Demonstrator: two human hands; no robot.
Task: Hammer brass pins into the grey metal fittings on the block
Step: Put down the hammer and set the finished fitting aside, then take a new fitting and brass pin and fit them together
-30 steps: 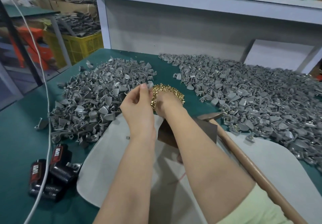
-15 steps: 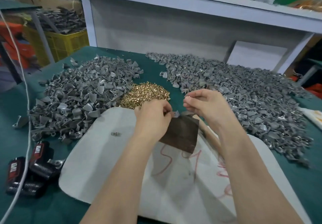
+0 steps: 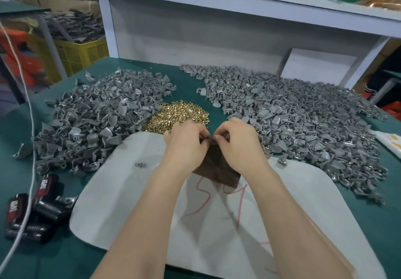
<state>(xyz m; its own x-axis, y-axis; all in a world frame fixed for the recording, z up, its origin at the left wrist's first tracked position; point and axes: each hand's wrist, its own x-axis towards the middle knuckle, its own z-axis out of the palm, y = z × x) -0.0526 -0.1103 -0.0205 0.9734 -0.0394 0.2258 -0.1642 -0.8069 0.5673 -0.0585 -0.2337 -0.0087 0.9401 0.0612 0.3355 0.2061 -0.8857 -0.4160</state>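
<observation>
A dark brown block (image 3: 219, 168) lies on a white mat (image 3: 130, 192). My left hand (image 3: 184, 142) and my right hand (image 3: 238, 142) meet fingertip to fingertip over the block's far corner. The left hand pinches a small grey fitting there, mostly covered by its fingers. The right hand's thumb and forefinger pinch a tiny piece against it, apparently a brass pin. A heap of brass pins (image 3: 180, 116) lies just beyond the hands. Grey metal fittings are piled on the left (image 3: 97, 118) and on the right (image 3: 303, 122).
A loose fitting (image 3: 140, 164) lies on the mat left of my arm, another (image 3: 282, 160) at the mat's right edge. Black "TAPER" tools (image 3: 43, 198) and a white cable (image 3: 30, 131) lie near the left table edge. A white shelf frame (image 3: 195, 29) backs the table.
My right hand came back from the pin heap and closed in on the left hand. Both hands now meet over the block's far corner.
</observation>
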